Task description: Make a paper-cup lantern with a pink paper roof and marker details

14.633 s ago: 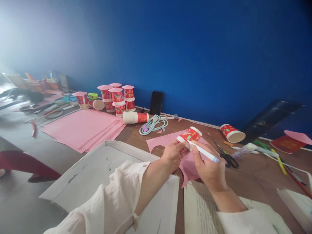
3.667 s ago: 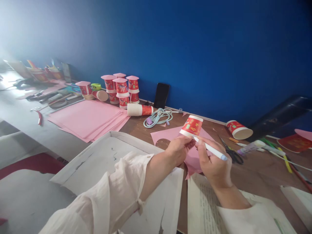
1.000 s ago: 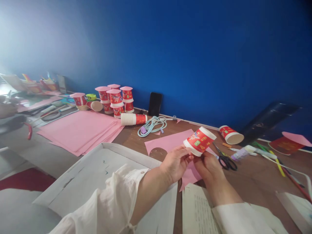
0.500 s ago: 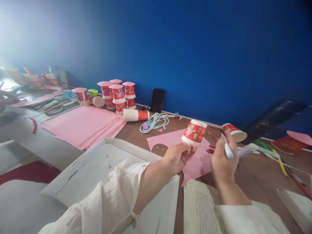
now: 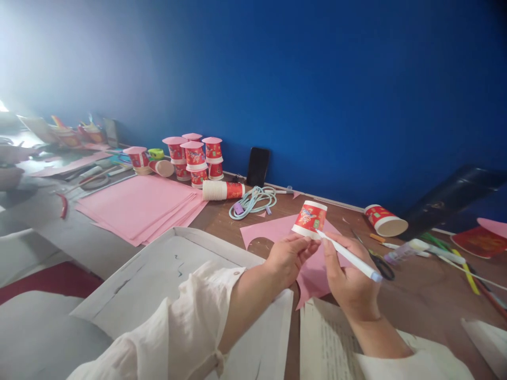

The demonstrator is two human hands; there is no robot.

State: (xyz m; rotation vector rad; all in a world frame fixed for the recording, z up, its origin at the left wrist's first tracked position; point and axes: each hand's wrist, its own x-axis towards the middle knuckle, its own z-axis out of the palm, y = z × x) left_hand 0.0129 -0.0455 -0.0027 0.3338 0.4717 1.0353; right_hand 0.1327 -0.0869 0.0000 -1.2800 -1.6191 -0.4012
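My left hand (image 5: 289,257) pinches the rim of a red patterned paper cup (image 5: 310,218), held upside down above a pink paper sheet (image 5: 277,230) with a round hole cut in it. My right hand (image 5: 348,277) grips a white pen (image 5: 348,255) with a pale blue end. The pen's tip touches the cup's lower rim. Both hands hover over the brown table (image 5: 415,295), just in front of my white sleeves.
A stack of pink sheets (image 5: 138,206), capped red cups (image 5: 196,155), a lying cup stack (image 5: 222,190), a phone (image 5: 257,166) and a coiled cable (image 5: 251,200) sit at the back. Scissors (image 5: 380,261), another cup (image 5: 386,220), pens and a white cardboard tray (image 5: 158,279) lie nearby.
My right hand had drawn away to the right with the pen raised; now it is back with the pen's tip against the cup's rim. The cup sits more upright in my left hand.
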